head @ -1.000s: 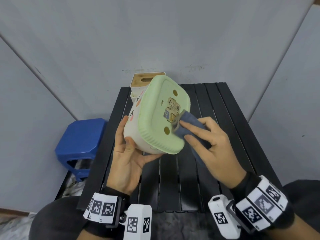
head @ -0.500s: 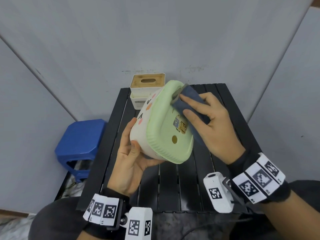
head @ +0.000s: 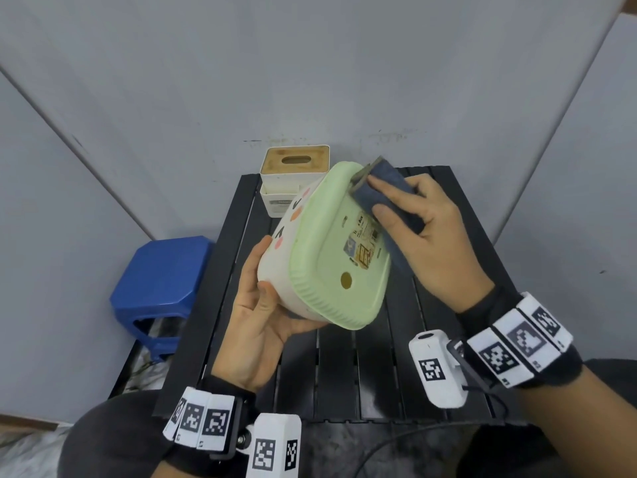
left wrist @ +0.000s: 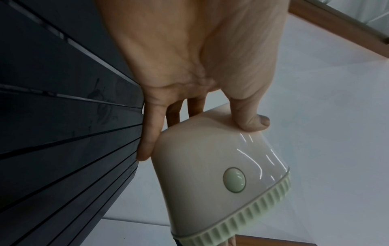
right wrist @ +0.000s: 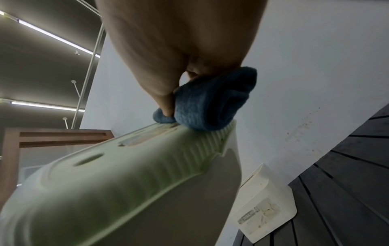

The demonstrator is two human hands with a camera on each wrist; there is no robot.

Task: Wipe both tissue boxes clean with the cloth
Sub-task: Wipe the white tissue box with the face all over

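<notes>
A white tissue box with a pale green base (head: 331, 250) (left wrist: 221, 174) (right wrist: 118, 191) is tilted in the air above the black slatted table (head: 344, 374), its green underside facing me. My left hand (head: 262, 315) (left wrist: 200, 119) grips its near white end, thumb on top and fingers beneath. My right hand (head: 424, 236) (right wrist: 179, 79) holds a folded blue cloth (head: 382, 194) (right wrist: 210, 103) and presses it on the far upper edge of the green base. A second tissue box (head: 293, 177) (right wrist: 267, 204), white with a wooden slotted lid, stands at the table's back edge.
A blue plastic stool (head: 162, 288) stands on the floor left of the table. Grey walls close in behind and on both sides. A sticker (head: 362, 250) sits on the green underside.
My right hand has swept the cloth from the near middle of the green base up to its far edge. The left hand has tipped the box slightly and kept its grip.
</notes>
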